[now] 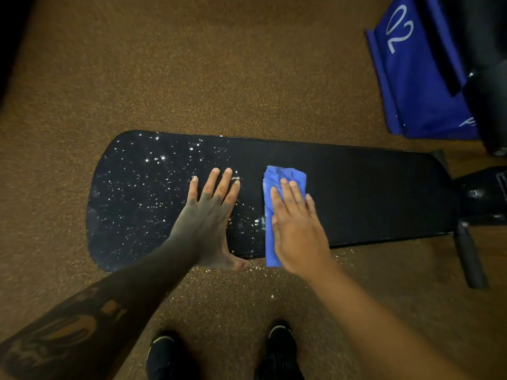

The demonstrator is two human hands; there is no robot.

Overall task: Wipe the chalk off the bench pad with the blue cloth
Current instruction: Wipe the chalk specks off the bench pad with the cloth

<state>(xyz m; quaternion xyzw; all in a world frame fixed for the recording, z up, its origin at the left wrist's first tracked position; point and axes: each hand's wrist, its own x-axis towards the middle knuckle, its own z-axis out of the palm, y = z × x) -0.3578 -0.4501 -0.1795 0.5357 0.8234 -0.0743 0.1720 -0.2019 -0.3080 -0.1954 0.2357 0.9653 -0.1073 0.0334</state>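
A brown speckled floor (pixel 164 78) runs all round you. At your far right a blue fabric panel (pixel 411 78) marked with a white "02" lies beside dark equipment, well apart from the work. Past the right end of the bench pad (pixel 370 193) the black frame (pixel 477 193) juts out, and a padded bar (pixel 469 259) angles toward you across the floor. Your two dark shoes (pixel 162 355) stand near the pad's front edge.

White chalk (pixel 137 182) speckles the rounded left end of the surface, thinning toward the middle. A small clump sits just beside the cloth's left edge, and a few grains lie on the floor under the front edge. Right of the cloth the pad shows plain black.

Your left hand (pixel 208 212) lies flat on the pad among the specks, fingers straight and spread, grasping nothing. It sits between the cloth and the thickest chalk.

The blue cloth (pixel 285 174), folded, lies across the pad near its middle, its near end hanging over the front edge. Your right hand (pixel 296 223) presses down on it, palm flat and fingers straight, not curled round the fabric. The cloth's far end shows beyond your fingertips.
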